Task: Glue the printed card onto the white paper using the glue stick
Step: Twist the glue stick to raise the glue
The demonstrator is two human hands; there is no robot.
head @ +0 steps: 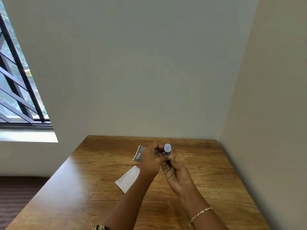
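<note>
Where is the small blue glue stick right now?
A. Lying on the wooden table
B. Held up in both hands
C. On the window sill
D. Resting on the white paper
B: the small blue glue stick is held upright above the wooden table by the left hand and right hand.

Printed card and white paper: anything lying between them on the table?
Head view: only bare table between the printed card and the white paper.

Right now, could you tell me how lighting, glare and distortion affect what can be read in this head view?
Head view: daylight from the window puts a pale glare on the table at left; wide-angle bending slants the walls; the printed card shows 1524 clearly, but the white paper has text too small to read.
</note>
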